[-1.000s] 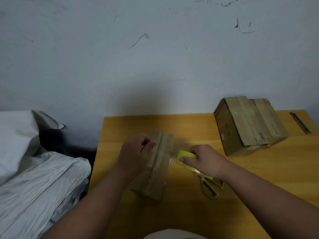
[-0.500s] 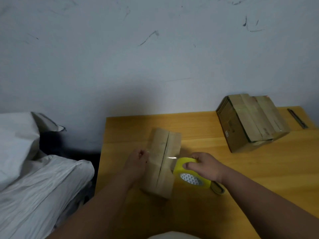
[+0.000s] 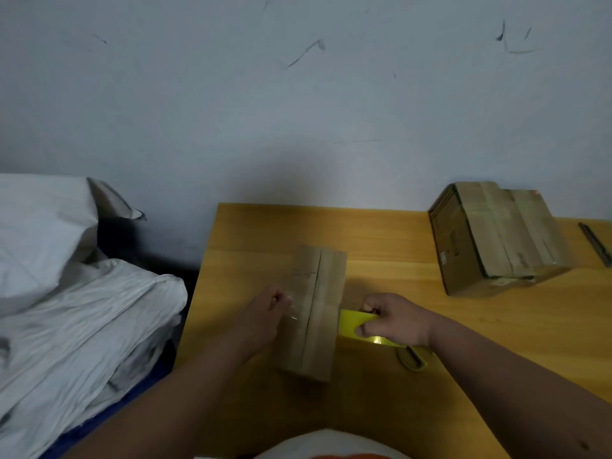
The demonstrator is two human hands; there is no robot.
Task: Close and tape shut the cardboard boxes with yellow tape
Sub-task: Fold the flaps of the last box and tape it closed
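A small cardboard box (image 3: 314, 309) lies on the wooden table (image 3: 463, 326) with its two top flaps folded together and a seam running down the middle. My left hand (image 3: 261, 318) presses against the box's left side, pinching a shiny tape end there. My right hand (image 3: 394, 321) grips the yellow tape roll (image 3: 351, 323) just right of the box. A strip of tape seems to stretch across the box between my hands, but it is faint.
A larger taped cardboard box (image 3: 496, 240) sits at the table's back right. Yellow-handled scissors (image 3: 414, 357) lie partly under my right wrist. A dark flat tool (image 3: 596, 243) lies at the far right edge. White bedding (image 3: 73, 293) is piled left of the table.
My left hand slid from the top of the small box down to its left side. My right hand lifted the tape roll and pulled it right, close beside the box.
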